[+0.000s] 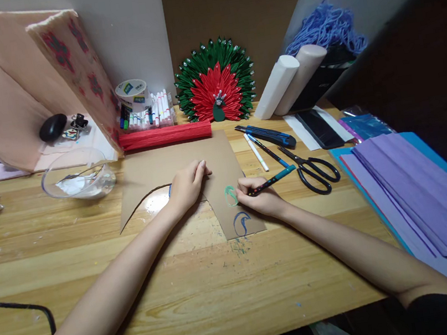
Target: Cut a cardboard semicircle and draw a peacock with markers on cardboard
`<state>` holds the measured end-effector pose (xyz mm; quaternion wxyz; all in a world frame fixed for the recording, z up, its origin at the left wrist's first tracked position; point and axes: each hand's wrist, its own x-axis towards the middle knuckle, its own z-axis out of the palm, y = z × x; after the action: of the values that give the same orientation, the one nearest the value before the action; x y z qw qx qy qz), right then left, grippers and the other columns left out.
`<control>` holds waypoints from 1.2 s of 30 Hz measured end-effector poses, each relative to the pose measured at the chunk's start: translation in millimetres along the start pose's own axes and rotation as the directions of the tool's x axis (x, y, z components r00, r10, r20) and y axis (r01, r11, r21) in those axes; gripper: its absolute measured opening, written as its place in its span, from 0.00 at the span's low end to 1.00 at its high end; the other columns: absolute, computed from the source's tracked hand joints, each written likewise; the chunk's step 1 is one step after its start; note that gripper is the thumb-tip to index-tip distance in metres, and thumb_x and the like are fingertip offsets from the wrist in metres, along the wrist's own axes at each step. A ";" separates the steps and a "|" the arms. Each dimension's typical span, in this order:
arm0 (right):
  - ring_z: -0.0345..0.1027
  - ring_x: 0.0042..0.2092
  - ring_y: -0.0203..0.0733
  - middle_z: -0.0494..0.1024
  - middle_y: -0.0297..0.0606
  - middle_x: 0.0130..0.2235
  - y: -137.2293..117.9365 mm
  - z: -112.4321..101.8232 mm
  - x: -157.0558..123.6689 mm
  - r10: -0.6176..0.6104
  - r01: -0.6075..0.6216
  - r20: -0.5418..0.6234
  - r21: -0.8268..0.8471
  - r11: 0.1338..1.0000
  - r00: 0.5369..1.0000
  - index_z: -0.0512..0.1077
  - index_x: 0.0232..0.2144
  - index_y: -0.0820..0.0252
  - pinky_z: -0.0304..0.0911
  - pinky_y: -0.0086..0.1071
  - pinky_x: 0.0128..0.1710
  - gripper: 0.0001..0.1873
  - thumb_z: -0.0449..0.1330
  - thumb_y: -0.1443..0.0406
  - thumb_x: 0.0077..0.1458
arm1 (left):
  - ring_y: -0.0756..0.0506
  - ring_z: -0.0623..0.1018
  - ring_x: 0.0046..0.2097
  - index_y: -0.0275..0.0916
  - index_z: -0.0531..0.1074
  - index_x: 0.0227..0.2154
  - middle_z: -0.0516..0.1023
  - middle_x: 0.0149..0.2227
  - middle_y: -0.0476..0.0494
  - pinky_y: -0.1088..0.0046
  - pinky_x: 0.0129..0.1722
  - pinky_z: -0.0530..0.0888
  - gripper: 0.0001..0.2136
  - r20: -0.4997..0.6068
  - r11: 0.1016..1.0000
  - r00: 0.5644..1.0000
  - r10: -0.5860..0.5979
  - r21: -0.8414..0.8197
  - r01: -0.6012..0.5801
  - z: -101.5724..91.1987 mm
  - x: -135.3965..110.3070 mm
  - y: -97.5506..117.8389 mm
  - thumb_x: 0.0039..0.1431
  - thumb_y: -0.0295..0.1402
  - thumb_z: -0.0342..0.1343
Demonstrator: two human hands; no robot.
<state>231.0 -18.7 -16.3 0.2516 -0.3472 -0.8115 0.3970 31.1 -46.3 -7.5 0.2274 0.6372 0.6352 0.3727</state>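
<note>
A brown cardboard sheet (181, 162) with a curved cut-out lies on the wooden table (193, 301). My left hand (186, 187) rests on it with fingers curled, pressing it down. My right hand (260, 200) grips a teal-capped pen (272, 181), its tip at a green drawn shape (230, 195) on the cardboard. A blue curved shape (241, 223) is drawn just below, near the cardboard's front edge.
Black scissors (312, 170), a blue utility knife (267, 134) and a white pen (255, 152) lie right of the cardboard. Purple and blue paper sheets (416, 194) are stacked far right. A glass bowl (77, 175), red paper roll (165, 135), markers (148, 114) and peacock craft (214, 82) stand behind.
</note>
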 end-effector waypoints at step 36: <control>0.47 0.21 0.31 0.52 0.27 0.17 -0.6 -0.6 -0.7 0.025 -0.026 -0.023 -0.010 1.000 0.999 0.49 0.14 0.58 0.44 0.28 0.22 0.18 0.54 0.66 0.49 | 0.47 0.75 0.37 0.40 0.69 0.29 0.77 0.33 0.46 0.71 0.40 0.69 0.19 0.002 1.000 1.000 0.002 0.015 -0.002 -0.7 -0.8 1.2 0.63 0.40 0.35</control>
<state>231.6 -19.2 -15.6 0.2542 -0.3634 -0.8061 0.3919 31.4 -47.4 -6.3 0.2229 0.6400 0.6369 0.3675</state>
